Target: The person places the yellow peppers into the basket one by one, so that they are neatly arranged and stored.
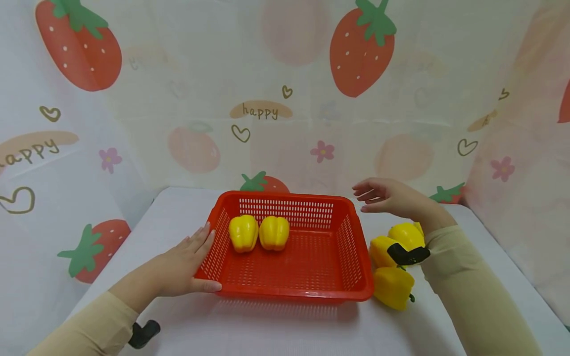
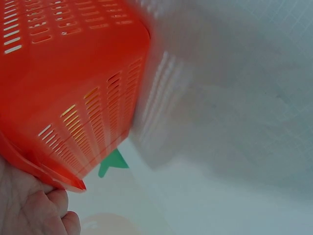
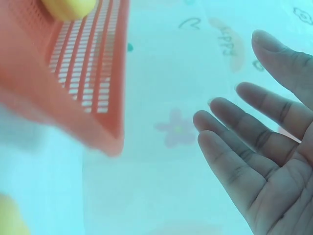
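- Basket, red plastic with slotted walls, sits on a white table; the clock is read from its middle.
- Two yellow peppers lie side by side inside it, toward ten o'clock.
- Three more yellow peppers sit grouped outside its wall, from three to four o'clock; the nearest one shows a green stem.
- Left hand rests against the basket at nine o'clock, fingers laid straight on the rim, thumb on the corner at eight.
- Right hand hangs in the air just beyond the corner at two o'clock, fingers loosely bent and apart, touching nothing.
- Strawberry-print cloth hangs behind at twelve.
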Demonstrator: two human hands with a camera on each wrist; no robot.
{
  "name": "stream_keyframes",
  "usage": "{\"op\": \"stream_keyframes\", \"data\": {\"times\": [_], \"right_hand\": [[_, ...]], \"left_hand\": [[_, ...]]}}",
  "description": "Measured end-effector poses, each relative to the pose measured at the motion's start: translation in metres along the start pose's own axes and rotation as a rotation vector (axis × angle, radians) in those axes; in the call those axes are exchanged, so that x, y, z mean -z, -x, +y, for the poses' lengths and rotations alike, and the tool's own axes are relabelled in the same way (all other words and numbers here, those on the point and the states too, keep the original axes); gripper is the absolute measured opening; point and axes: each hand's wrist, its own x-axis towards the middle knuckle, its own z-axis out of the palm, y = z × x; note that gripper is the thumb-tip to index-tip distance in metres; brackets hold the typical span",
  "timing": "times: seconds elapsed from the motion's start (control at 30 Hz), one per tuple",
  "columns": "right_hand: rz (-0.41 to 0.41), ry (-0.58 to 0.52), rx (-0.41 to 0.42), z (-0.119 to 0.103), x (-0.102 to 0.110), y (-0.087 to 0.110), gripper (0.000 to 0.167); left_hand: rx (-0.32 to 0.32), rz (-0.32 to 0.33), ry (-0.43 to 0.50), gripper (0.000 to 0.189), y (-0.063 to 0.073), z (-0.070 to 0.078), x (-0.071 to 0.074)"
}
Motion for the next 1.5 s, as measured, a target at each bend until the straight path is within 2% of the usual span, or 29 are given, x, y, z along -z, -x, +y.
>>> {"op": "stream_keyframes", "data": {"times": [0.3,0.57,1.0,1.13,1.3,1.5], "right_hand": [[0.027,0.023,-0.043,0.014,0.007,0.027,0.048],[0.004,-0.008,-0.064,0.023,0.003,0.049,0.045],[-0.053,-0.023,-0.136,0.044,-0.012,0.079,0.048],[-0.074,-0.062,-0.133,0.047,-0.018,0.087,0.048],[-0.100,-0.112,-0.178,0.052,-0.025,0.097,0.053],[-0.122,-0.140,-0.211,0.062,-0.036,0.105,0.051]], "left_hand": [[0.002,0.000,0.010,0.121,0.000,0.002,0.002],[-0.002,0.008,0.011,0.121,0.001,0.002,0.002],[-0.005,0.001,0.008,0.121,0.000,0.002,0.001],[-0.006,0.006,0.006,0.121,0.000,0.002,0.001],[-0.009,0.013,0.004,0.121,0.001,0.001,0.001],[-0.002,0.010,0.001,0.121,0.000,0.000,-0.001]]}}
